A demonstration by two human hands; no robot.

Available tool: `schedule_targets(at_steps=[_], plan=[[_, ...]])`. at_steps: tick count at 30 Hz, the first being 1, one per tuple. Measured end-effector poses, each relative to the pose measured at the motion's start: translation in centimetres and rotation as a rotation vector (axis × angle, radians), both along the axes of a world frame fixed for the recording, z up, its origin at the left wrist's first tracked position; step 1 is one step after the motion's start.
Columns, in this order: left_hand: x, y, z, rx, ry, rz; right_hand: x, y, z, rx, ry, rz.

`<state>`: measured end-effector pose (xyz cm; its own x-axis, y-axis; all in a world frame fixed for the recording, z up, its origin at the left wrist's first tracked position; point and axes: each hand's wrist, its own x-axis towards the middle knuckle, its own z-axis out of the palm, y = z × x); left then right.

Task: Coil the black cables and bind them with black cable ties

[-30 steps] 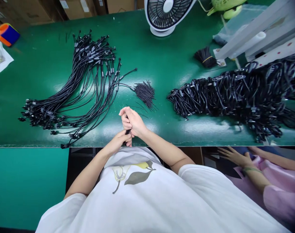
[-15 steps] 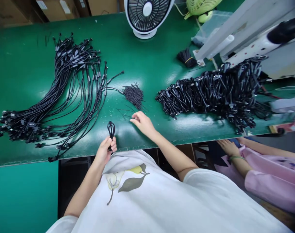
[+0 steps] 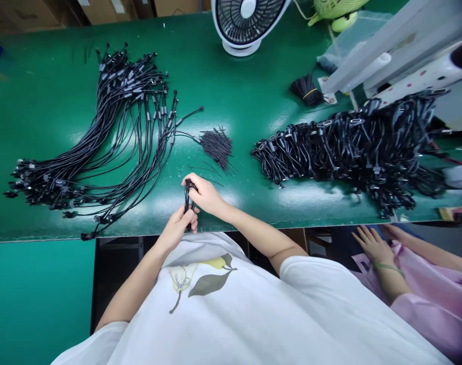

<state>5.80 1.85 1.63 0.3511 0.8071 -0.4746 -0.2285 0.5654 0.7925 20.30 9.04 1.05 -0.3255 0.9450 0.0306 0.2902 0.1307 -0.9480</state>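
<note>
A folded black cable (image 3: 187, 198) stands upright near the table's front edge. My left hand (image 3: 180, 223) is closed round its lower part. Fingers of my right hand (image 3: 204, 194) are closed at the top of the same cable; whether they also hold a thin tie is too small to tell. Just beyond my hands lies a pile of short black ties (image 3: 216, 147), with a few loose ones beside it. Long unfolded black cables (image 3: 97, 126) spread over the left side. Many folded cables (image 3: 329, 149) lie in a long heap to the right.
A white fan (image 3: 241, 48) stands at the back of the green table (image 3: 261, 96). A banded black bundle (image 3: 307, 90) lies near a grey metal frame (image 3: 371, 43). At the lower right, another person's hands (image 3: 375, 246) are below the table edge.
My right hand has moved left from beside the ties to the top of the folded cable. My left hand has moved slightly right and up with the cable. The view has shifted a little.
</note>
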Motion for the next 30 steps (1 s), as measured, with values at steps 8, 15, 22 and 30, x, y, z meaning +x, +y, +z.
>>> schedule_targets(at_steps=[8, 15, 22, 30], plan=[[-0.8, -0.1, 0.0, -0.081, 0.019, -0.062, 1.5, 0.5, 0.6, 0.215, -0.231, 0.215], [-2.0, -0.5, 1.6, -0.207, -0.167, -0.104, 2.7, 1.4, 2.1, 0.498, -0.533, 0.481], [-2.0, -1.1, 1.7, -0.252, -0.203, -0.22, 4.6, 0.8, 4.1, 0.692, -0.258, 0.683], [-2.3, -0.7, 1.4, -0.193, -0.14, -0.341, 4.8, -1.7, 1.8, 0.948, -0.59, 0.774]])
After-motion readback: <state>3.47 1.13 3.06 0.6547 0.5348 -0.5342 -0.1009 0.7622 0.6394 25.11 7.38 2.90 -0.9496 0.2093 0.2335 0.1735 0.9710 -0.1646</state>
